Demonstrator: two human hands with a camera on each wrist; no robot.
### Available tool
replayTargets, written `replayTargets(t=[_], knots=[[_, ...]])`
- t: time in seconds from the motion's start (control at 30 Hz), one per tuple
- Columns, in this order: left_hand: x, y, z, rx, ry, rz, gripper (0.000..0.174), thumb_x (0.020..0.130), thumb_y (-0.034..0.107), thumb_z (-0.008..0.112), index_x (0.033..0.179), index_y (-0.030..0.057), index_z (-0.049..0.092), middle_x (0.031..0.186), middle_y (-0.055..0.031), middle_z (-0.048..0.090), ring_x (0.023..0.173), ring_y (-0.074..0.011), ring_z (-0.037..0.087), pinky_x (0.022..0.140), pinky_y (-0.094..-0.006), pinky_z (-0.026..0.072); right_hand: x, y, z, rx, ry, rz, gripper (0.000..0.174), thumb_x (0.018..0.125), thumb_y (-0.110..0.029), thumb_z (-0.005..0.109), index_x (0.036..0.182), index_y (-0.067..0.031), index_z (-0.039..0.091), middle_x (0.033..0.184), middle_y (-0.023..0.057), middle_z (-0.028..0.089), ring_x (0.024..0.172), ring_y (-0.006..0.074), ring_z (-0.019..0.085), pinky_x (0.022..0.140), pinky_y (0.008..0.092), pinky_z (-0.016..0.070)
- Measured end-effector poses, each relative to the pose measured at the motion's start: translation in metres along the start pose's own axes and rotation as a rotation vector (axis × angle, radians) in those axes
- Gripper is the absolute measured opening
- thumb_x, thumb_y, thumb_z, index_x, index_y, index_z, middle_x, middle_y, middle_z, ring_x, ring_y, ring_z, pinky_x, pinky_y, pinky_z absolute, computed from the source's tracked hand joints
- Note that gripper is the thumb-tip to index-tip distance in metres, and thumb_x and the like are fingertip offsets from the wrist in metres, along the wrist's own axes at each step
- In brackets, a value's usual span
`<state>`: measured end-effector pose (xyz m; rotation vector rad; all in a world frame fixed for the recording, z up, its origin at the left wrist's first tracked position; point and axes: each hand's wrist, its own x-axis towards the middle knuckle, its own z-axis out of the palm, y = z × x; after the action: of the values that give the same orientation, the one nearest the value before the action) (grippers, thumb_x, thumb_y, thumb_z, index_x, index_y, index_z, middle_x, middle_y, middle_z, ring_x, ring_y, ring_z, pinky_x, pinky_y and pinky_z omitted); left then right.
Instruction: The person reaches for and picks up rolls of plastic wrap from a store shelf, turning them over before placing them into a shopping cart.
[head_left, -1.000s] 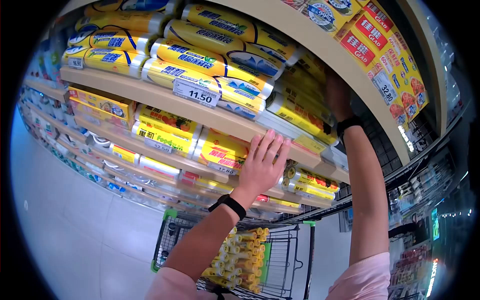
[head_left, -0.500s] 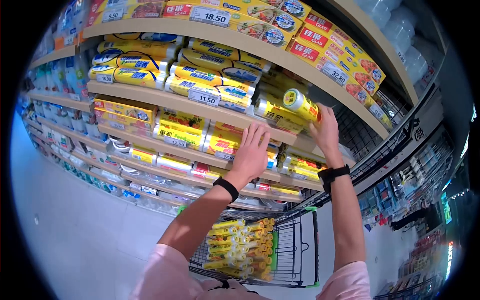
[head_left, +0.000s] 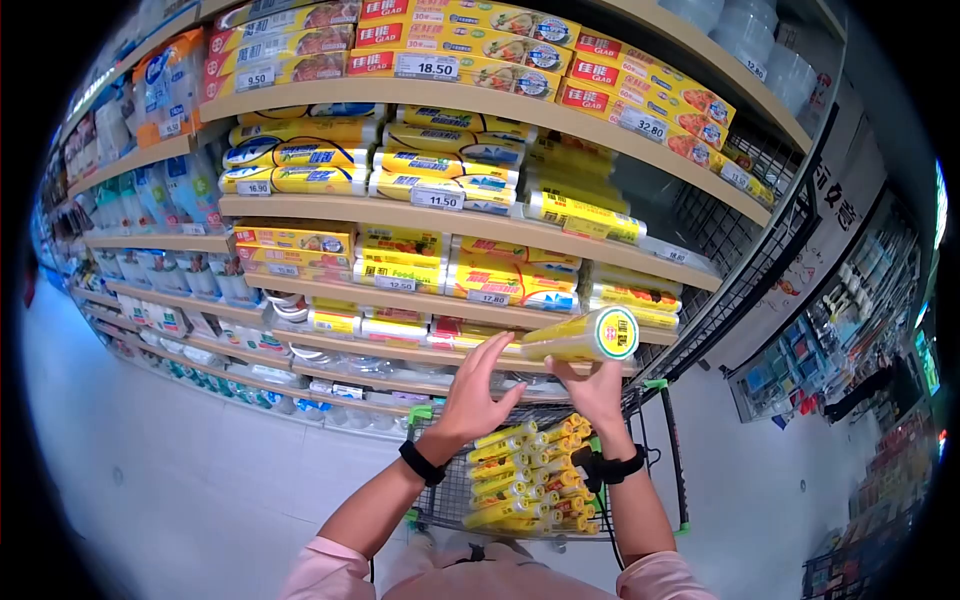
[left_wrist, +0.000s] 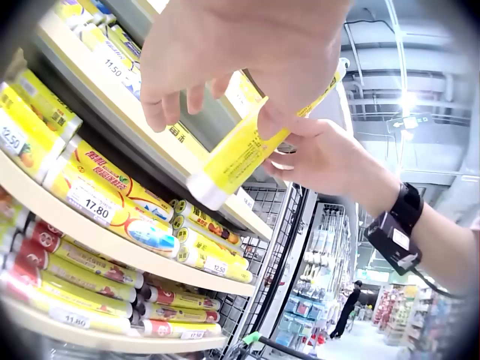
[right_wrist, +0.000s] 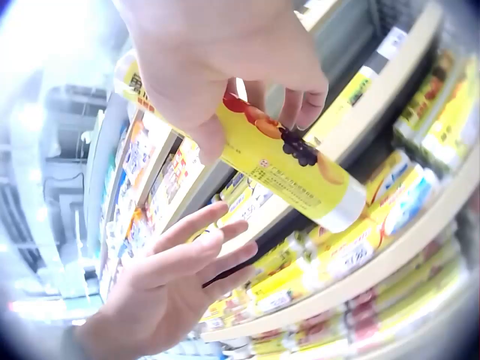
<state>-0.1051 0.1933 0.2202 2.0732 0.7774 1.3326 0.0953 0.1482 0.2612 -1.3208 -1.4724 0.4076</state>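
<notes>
My right hand [head_left: 598,392] holds a yellow roll [head_left: 572,338] from below above the cart, its white-rimmed round end facing up toward the head camera. In the right wrist view, the right hand [right_wrist: 225,67] has its thumb and fingers around that roll [right_wrist: 281,161], which shows printed fruit. My left hand [head_left: 474,396] is raised just left of the roll, fingers extended and apart; the right wrist view shows a gap between this hand [right_wrist: 169,281] and the roll. Many yellow rolls [head_left: 505,478] are piled in the cart.
Shelves stand ahead with film boxes [head_left: 500,45] on top and yellow rolls [head_left: 590,217] below. The wire cart [head_left: 652,510] stands in front of my body. A metal mesh side panel [head_left: 735,215] is at the shelf's right. Farther right, a person [left_wrist: 346,309] stands in the aisle.
The right hand has come out of the shelf with a roll and moved down and left, over the cart. The left hand has left the shelf edge and lowered.
</notes>
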Motion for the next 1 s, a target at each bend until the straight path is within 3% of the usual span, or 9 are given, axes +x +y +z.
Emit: replayTargets(t=[0.2, 0.43, 0.47, 0.57, 0.6, 0.73, 0.83, 0.97, 1.0], knots=[[-0.059, 0.008, -0.021, 0.229, 0.004, 0.059, 0.071, 0.076, 0.021, 0.083, 0.137, 0.0011, 0.052, 0.132, -0.0191, 0.056, 0.121, -0.0383, 0.053, 0.103, -0.0461, 0.0412, -0.068, 0.001, 0.059, 0.709, -0.056, 0.158, 0.046, 0.085, 0.004, 0.074, 0.126, 0.0059, 0.052, 0.121, 0.0126, 0.063, 0.109, 0.0203, 0.064, 0.098, 0.0347, 0.0519], [-0.103, 0.001, -0.018, 0.071, 0.096, -0.024, 0.056, 0.076, 0.015, 0.081, 0.125, -0.0002, 0.06, 0.118, -0.0195, 0.062, 0.104, -0.0397, 0.06, 0.092, -0.0441, 0.0476, -0.1, 0.014, 0.071, 0.792, -0.208, 0.279, 0.056, 0.086, 0.002, 0.074, 0.133, 0.0037, 0.043, 0.127, 0.013, 0.058, 0.116, 0.0181, 0.06, 0.098, 0.0319, 0.0514], [-0.109, -0.002, -0.018, 0.077, 0.06, -0.043, 0.057, 0.08, 0.011, 0.08, 0.129, -0.001, 0.055, 0.119, -0.0172, 0.063, 0.102, -0.0329, 0.064, 0.088, -0.0396, 0.0513, -0.105, 0.024, 0.069, 0.764, -0.263, 0.309, 0.061, 0.087, 0.001, 0.074, 0.137, 0.0017, 0.04, 0.128, 0.0116, 0.057, 0.115, 0.0174, 0.06, 0.097, 0.0306, 0.0512], [-0.135, -0.013, 0.002, -0.584, 0.093, -0.398, 0.061, 0.085, 0.01, 0.078, 0.136, 0.0001, 0.046, 0.121, -0.0118, 0.062, 0.106, -0.0217, 0.063, 0.09, -0.034, 0.0522, -0.119, 0.028, 0.061, 0.607, -0.503, 0.401, 0.067, 0.089, -0.009, 0.075, 0.146, -0.0065, 0.039, 0.133, 0.0078, 0.056, 0.114, 0.0159, 0.059, 0.091, 0.0282, 0.0512], [-0.139, -0.01, 0.003, -0.753, 0.075, -0.446, 0.06, 0.09, 0.005, 0.072, 0.14, 0.0013, 0.039, 0.122, -0.0083, 0.06, 0.108, -0.0145, 0.061, 0.093, -0.0299, 0.0508, -0.128, 0.04, 0.062, 0.556, -0.574, 0.394, 0.066, 0.09, -0.014, 0.075, 0.147, -0.0084, 0.041, 0.131, 0.0083, 0.058, 0.108, 0.0163, 0.061, 0.088, 0.0286, 0.0518], [-0.143, 0.002, 0.02, -0.883, 0.197, -0.533, 0.049, 0.09, -0.004, 0.068, 0.131, 0.002, 0.043, 0.117, -0.006, 0.061, 0.108, -0.0149, 0.061, 0.095, -0.0276, 0.0483, -0.155, 0.073, 0.052, 0.625, -0.554, 0.325, 0.046, 0.095, -0.01, 0.069, 0.137, -0.0037, 0.052, 0.11, 0.0085, 0.067, 0.093, 0.0177, 0.068, 0.08, 0.0286, 0.0552], [-0.157, -0.012, 0.034, -0.798, 0.09, -0.617, 0.048, 0.09, -0.002, 0.07, 0.13, 0.0028, 0.045, 0.117, -0.0036, 0.061, 0.105, -0.0123, 0.059, 0.092, -0.0252, 0.0478, -0.158, 0.07, 0.02, 0.808, -0.453, 0.488, 0.041, 0.096, -0.009, 0.067, 0.134, -0.0003, 0.054, 0.104, 0.0086, 0.068, 0.086, 0.0158, 0.07, 0.073, 0.0278, 0.057], [-0.152, -0.003, 0.045, -0.896, 0.163, -0.613, 0.061, 0.092, 0.005, 0.07, 0.145, 0.0016, 0.04, 0.122, -0.0057, 0.057, 0.099, -0.0104, 0.057, 0.088, -0.0245, 0.0481, -0.158, 0.089, -0.036, 0.632, -0.468, 0.517, 0.04, 0.097, -0.015, 0.066, 0.132, 0.0015, 0.056, 0.094, 0.008, 0.069, 0.077, 0.0147, 0.071, 0.071, 0.0272, 0.0576], [-0.15, 0.003, 0.044, -1.007, 0.188, -0.599, 0.065, 0.094, 0.009, 0.068, 0.15, 0.004, 0.035, 0.124, -0.0074, 0.057, 0.107, -0.0152, 0.059, 0.093, -0.0301, 0.0489, -0.16, 0.088, -0.049, 0.606, -0.423, 0.541, 0.038, 0.098, -0.016, 0.064, 0.132, 0.0014, 0.057, 0.089, 0.0067, 0.068, 0.075, 0.0132, 0.07, 0.069, 0.0272, 0.057]])
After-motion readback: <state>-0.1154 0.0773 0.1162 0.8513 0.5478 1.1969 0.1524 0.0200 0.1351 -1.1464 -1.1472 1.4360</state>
